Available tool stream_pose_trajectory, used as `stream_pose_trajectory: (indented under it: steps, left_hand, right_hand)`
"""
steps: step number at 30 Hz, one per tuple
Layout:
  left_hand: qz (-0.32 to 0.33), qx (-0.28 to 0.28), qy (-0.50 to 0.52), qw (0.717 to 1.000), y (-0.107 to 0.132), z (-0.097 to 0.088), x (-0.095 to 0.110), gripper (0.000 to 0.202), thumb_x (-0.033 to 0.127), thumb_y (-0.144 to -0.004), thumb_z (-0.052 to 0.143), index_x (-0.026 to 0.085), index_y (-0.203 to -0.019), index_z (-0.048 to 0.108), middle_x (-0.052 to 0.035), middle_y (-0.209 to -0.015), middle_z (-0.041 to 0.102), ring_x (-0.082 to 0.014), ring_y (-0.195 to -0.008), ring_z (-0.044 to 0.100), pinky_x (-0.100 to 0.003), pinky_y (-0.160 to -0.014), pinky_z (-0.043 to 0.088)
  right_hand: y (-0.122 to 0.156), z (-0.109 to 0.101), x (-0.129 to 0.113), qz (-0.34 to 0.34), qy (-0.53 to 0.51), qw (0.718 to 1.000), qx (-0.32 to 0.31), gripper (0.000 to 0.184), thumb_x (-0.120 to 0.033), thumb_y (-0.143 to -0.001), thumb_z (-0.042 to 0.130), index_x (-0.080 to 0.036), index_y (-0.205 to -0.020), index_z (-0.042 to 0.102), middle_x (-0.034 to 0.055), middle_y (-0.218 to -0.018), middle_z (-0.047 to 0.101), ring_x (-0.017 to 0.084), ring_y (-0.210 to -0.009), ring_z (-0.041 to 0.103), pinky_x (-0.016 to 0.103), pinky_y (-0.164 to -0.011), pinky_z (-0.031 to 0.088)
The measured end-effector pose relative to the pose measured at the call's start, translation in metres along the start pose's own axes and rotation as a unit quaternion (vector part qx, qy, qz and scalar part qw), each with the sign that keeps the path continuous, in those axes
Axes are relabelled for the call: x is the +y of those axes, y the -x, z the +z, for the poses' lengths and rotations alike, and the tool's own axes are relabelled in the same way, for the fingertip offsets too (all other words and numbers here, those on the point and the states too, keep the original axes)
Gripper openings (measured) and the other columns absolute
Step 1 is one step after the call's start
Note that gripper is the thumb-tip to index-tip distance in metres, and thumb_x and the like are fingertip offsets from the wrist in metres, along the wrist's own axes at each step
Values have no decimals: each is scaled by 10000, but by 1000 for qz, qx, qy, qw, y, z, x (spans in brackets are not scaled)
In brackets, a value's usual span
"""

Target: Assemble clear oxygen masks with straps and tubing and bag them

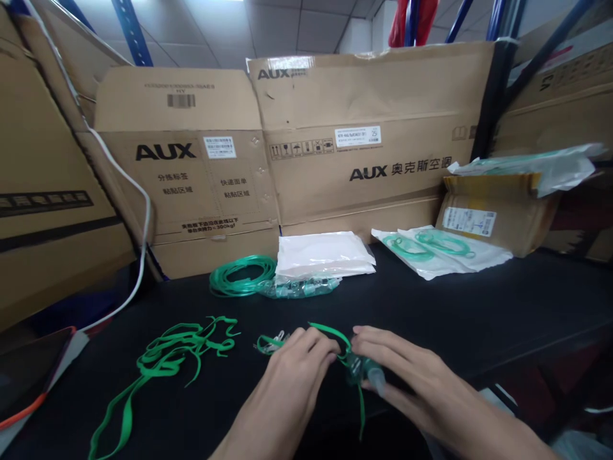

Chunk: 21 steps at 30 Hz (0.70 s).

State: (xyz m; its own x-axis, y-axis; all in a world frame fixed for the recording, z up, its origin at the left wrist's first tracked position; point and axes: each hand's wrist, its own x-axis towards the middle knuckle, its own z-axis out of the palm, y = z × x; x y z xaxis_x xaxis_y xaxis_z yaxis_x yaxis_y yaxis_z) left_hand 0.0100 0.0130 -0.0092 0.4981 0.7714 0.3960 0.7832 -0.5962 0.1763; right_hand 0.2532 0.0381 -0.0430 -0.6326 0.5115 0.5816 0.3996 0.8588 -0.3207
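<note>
In the head view, my right hand [412, 364] is closed around a small, translucent green oxygen mask [354, 369] with a pale connector pointing toward me. A green elastic strap [330, 330] arches over the mask's near side, and one end hangs below it. My left hand [299, 361] pinches the strap just left of the mask; its fingertips are partly hidden. Beyond the left knuckles lie small metal clips [278, 340] beside a green loop. A tangle of loose green straps [165, 351] spreads over the black table to the left.
Behind my hands are coiled green tubing [243, 276], a white packet [325, 254] and bagged clear parts [306, 287]. Clear bags with green tubing [443, 248] lie right, beside a small carton [498, 214]. Large cardboard panels [378, 140] wall the back. A white cable [146, 217] runs down left.
</note>
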Motion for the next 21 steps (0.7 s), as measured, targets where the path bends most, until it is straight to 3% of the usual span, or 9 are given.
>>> stream_pose_trajectory:
  steps: [2, 6, 13, 17, 21]
  left_hand:
    - [-9, 8, -21, 1000, 4, -3, -5, 309, 60, -1028, 451, 272, -1153, 637, 12, -1091, 704, -196, -1014, 694, -398, -1014, 550]
    - [35, 32, -86, 995, 10, 0, -3, 362, 50, -1034, 380, 215, -1254, 615, -38, -1126, 728, -231, -1006, 711, -434, -977, 584]
    - [126, 58, -104, 985, 17, 7, 13, 344, 34, -1043, 328, 136, -1064, 655, -65, -990, 726, -230, -816, 660, -380, -715, 592]
    - [156, 89, -131, 975, 19, 8, 11, 374, -8, -1030, 310, 121, -1044, 661, -65, -986, 727, -222, -828, 658, -364, -736, 586]
    - [161, 87, -146, 972, 17, 4, 11, 388, 26, -1059, 307, 119, -1029, 682, -48, -967, 740, -209, -798, 662, -341, -705, 597]
  right_hand:
    - [-8, 4, -6, 2, -10, 1000, -6, 563, -125, -1016, 583, -314, -1525, 432, 48, -1516, 585, 204, -1385, 576, 314, -1174, 464]
    - [-13, 5, -8, 18, -27, 999, 0, 552, -134, -1025, 581, -315, -1525, 433, 33, -1541, 569, 200, -1403, 560, 321, -1187, 450]
    - [-5, -3, -7, -8, -30, 999, 14, 483, -116, -1040, 536, -271, -1496, 495, 63, -1511, 604, 183, -1364, 597, 293, -1153, 473]
    - [-3, -10, -3, -39, -7, 999, 0, 495, -69, -1034, 490, -245, -1496, 511, 72, -1484, 629, 172, -1375, 584, 277, -1134, 487]
    - [18, -27, 16, -15, 17, 999, -35, 602, -55, -1016, 492, -335, -1548, 454, 25, -1499, 619, 196, -1373, 590, 361, -1137, 501]
